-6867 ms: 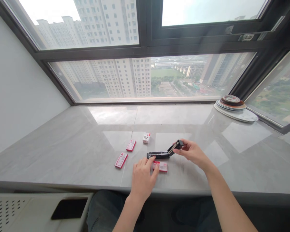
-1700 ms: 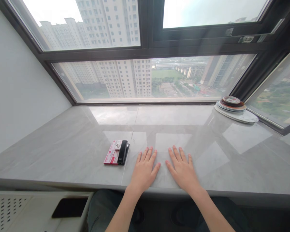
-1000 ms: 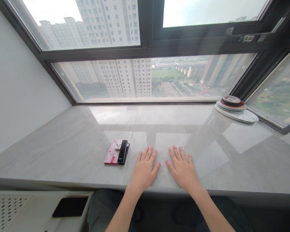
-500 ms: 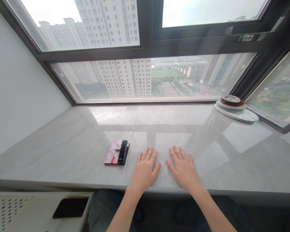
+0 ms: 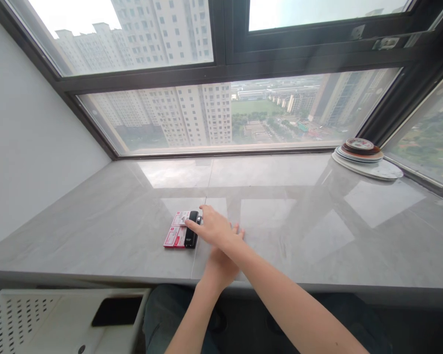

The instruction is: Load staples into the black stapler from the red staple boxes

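A black stapler lies beside small pink-and-white boxes on the grey marble-look counter. My right hand reaches across to the left, over my left hand. Its thumb extends over the stapler's upper part, and the index finger points past its far right end. Those two fingers are apart; whether they touch the stapler I cannot tell. My left hand rests on the counter near the front edge, partly covered by the right wrist, with a few fingertips showing beyond it.
A stack of round plates stands at the back right corner by the window. Dark window frames border the counter's far side. Below the front edge at left is a white perforated surface with a dark rectangle in it.
My right hand has lifted from the counter and crossed leftward over my left hand to the stapler. My left hand has stayed in about the same place. The view has shifted slightly.
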